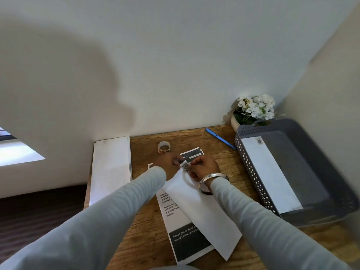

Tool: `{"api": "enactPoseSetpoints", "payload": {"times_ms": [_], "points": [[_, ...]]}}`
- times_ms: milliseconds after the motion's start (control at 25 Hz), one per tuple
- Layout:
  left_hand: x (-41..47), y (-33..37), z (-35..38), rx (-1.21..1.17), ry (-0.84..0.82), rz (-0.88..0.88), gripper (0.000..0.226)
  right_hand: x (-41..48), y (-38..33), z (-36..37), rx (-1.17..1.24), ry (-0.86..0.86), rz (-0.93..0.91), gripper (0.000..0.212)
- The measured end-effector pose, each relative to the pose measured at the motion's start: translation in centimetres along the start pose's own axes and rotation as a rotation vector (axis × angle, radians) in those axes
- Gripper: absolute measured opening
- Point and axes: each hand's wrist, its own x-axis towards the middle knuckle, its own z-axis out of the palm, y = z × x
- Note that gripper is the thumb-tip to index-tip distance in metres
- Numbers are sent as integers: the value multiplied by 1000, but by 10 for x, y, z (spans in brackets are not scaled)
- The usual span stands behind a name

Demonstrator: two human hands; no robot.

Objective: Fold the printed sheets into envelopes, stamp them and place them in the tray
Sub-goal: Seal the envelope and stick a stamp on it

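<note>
Both pale grey sleeves (116, 217) enter from the near edge and run far-ward, converging over the middle of the brown wooden desk (224, 158). Left hand (167, 162) palm down, fingers curled, tips pinching the left edge of a small printed stamp sticker (185, 165). Right hand (204, 166) curled too, thumb and forefinger pinching the sticker's right side; silver metal bangle (211, 181) on that wrist. Sticker is held between the two hands, just above the far end of a plain white folded envelope (204, 217).

Envelope lies on the desk, long axis diagonal, far-left to near-right. It overlaps a printed sheet with black blocks and text (185, 244), long axis near to far, far end showing beyond the hands.

Grey perforated plastic tray (253, 172) sits at the right, holding one white envelope with a stamp (270, 176) at its far corner, long axis near to far. Blue pen (220, 138) lies just left of the tray's far corner. Roll of stamps (164, 147) stands just beyond the left hand. White paper stack (111, 168) lies along the desk's left edge. White flowers in a pot (253, 110) stand at the far right corner, behind the tray.
</note>
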Motion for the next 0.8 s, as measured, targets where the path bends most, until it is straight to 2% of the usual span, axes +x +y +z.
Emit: {"api": "enactPoseSetpoints", "payload": {"times_ms": [120,360,640,800], "points": [[2,-6,-1,-101,-18,-17,33,12,8,8,-90,9,-27,18],[1,-8,-4,-213,-82,-17,30,21,13,13,-112,18,-39,23],[0,-6,-2,-267,-49,-32,22,22,13,13,-139,21,-41,22],[1,-8,-7,-193,-132,-12,36,22,13,12,-151,26,-54,22]]}}
